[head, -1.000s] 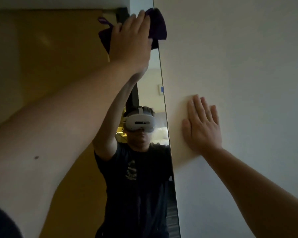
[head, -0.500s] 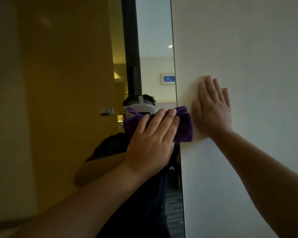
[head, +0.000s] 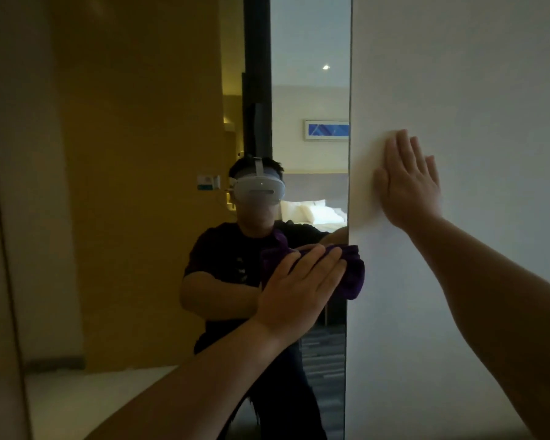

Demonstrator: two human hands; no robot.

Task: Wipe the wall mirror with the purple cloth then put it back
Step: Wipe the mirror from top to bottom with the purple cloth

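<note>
**Wiping down the mirror's right edge**

Pressing the purple cloth [head: 351, 274] flat against the wall mirror [head: 308, 100], your left hand [head: 294, 289] is the working grip: fingers stretched out and laid over the bunched fabric, pinning it to the glass rather than curling round it. The cloth pokes out past your fingertips, and its far end overlaps the mirror's right edge where the glass meets the white wall [head: 458, 74]. Your right hand [head: 408, 185] is released, holding nothing, palm spread on that wall above and to the right of the grip, apparently as a brace.

To do this stroke well, keep even pressure through the whole palm, not only the fingertips, so the cloth does not roll or skip. The fabric looks wadded; spreading it wider under the hand would likely cover more glass per pass. Overlap each pass with the one beside it, and run right along the edge so no strip is missed. Much glass lies below the grip and off to its left, so I judge the wiping far from finished. Where the cloth belongs afterwards cannot be seen from here.
</note>
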